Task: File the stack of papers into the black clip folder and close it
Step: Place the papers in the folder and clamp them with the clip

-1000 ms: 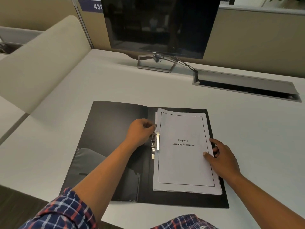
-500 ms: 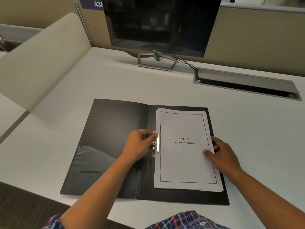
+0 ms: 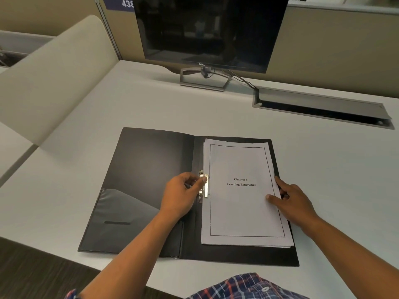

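The black clip folder (image 3: 146,169) lies open flat on the white desk. A stack of white papers (image 3: 241,208), with "Chapter 6 Learning Experience" on top, rests on the folder's right half. Its left edge sits under the metal clip (image 3: 204,186) at the spine. My left hand (image 3: 183,195) pinches the clip lever between thumb and fingers. On the stack's right edge, my right hand (image 3: 291,199) lies flat with fingers spread, pressing the sheets down.
A dark monitor (image 3: 207,31) on a metal stand (image 3: 205,80) stands at the back of the desk (image 3: 151,104). A cable tray with a raised lid (image 3: 321,106) lies back right. A beige partition (image 3: 51,70) rises on the left. The desk's front edge runs just below the folder.
My left hand has slid down a little along the clip and now pinches its lever. The clip lies flatter against the paper's edge. The right hand stays on the stack.
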A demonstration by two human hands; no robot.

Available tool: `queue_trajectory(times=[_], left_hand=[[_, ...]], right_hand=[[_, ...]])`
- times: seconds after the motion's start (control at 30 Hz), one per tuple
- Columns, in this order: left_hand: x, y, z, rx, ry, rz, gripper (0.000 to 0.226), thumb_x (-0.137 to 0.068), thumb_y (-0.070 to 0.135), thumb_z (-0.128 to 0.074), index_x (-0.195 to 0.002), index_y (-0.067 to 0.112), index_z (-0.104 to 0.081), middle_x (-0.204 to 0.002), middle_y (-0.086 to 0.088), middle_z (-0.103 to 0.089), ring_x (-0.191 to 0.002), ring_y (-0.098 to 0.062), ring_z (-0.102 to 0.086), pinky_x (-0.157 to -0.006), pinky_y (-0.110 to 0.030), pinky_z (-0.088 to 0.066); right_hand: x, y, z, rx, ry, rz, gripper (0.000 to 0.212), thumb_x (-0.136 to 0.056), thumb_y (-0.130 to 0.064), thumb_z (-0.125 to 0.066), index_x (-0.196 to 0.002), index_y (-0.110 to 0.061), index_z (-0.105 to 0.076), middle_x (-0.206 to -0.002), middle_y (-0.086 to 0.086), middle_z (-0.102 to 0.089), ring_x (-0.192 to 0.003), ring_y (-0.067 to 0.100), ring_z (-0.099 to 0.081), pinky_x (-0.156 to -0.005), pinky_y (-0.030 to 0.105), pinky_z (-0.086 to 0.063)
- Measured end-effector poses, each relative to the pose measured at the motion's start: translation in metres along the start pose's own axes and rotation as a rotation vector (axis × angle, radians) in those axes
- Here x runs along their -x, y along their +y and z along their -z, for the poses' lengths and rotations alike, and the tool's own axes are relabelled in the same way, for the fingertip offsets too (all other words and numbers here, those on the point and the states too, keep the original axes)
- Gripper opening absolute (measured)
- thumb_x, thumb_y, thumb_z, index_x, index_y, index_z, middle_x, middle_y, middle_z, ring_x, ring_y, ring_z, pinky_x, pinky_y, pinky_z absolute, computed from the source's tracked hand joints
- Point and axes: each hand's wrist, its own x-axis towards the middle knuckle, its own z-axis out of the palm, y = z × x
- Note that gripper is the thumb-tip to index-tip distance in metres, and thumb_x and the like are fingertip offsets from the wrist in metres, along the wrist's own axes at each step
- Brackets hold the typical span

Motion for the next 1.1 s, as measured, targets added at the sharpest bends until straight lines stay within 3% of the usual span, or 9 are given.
queue_trajectory(times=[0.2,0.4,0.53,0.67,0.83,1.1], left_hand=[[-0.001,0.000,0.000,-0.015,0.004,0.037,0.022,-0.081,0.049,-0.073,-0.079,0.027,-0.069,-0.073,0.004,-0.069,-0.068,-0.015,-0.067,-0.063,-0.034,-0.060],[0.007,-0.004,0.001,0.153,-0.023,0.245,0.037,-0.075,0.038,-0.082,-0.073,0.003,-0.069,-0.056,-0.007,-0.065,-0.037,-0.007,-0.048,-0.044,-0.022,-0.046],[0.006,-0.006,0.000,0.100,-0.033,0.369,0.040,-0.069,0.038,-0.087,-0.059,0.009,-0.061,-0.039,0.003,-0.058,-0.028,-0.007,-0.043,-0.038,-0.019,-0.041],[0.002,-0.012,-0.001,-0.041,-0.033,0.433,0.047,-0.062,0.043,-0.091,-0.049,0.014,-0.056,-0.037,-0.001,-0.056,-0.026,-0.008,-0.043,-0.043,-0.023,-0.042],[0.002,-0.017,-0.009,-0.152,0.017,0.408,0.050,-0.056,0.048,-0.092,-0.050,0.016,-0.055,-0.035,-0.001,-0.058,-0.024,-0.006,-0.044,-0.045,-0.021,-0.040],[0.000,-0.019,-0.010,-0.139,0.001,0.417,0.049,-0.057,0.044,-0.093,-0.053,0.016,-0.053,-0.036,-0.001,-0.058,-0.026,-0.008,-0.046,-0.044,-0.023,-0.044]], right_hand=[[0.002,-0.001,0.001,0.000,0.005,0.006,0.070,-0.087,-0.040,-0.065,-0.147,-0.030,-0.031,-0.107,0.002,-0.049,-0.092,0.018,-0.052,-0.080,0.029,-0.040],[0.003,-0.002,0.001,0.012,0.004,0.015,0.071,-0.086,-0.040,-0.065,-0.148,-0.029,-0.031,-0.107,0.003,-0.049,-0.092,0.018,-0.053,-0.080,0.029,-0.040],[0.003,-0.001,0.001,0.020,0.006,0.019,0.072,-0.085,-0.040,-0.066,-0.147,-0.031,-0.031,-0.104,0.001,-0.049,-0.088,0.016,-0.053,-0.079,0.029,-0.040],[0.001,-0.001,0.001,0.030,0.009,0.023,0.072,-0.085,-0.041,-0.066,-0.147,-0.032,-0.032,-0.100,-0.001,-0.049,-0.082,0.010,-0.053,-0.076,0.028,-0.041],[0.001,0.000,0.000,0.037,0.018,0.029,0.071,-0.085,-0.042,-0.066,-0.147,-0.033,-0.032,-0.101,0.000,-0.049,-0.080,0.008,-0.052,-0.076,0.029,-0.042],[0.001,0.000,-0.001,0.034,0.016,0.023,0.072,-0.085,-0.041,-0.066,-0.147,-0.032,-0.032,-0.105,0.001,-0.049,-0.088,0.017,-0.055,-0.078,0.030,-0.043]])
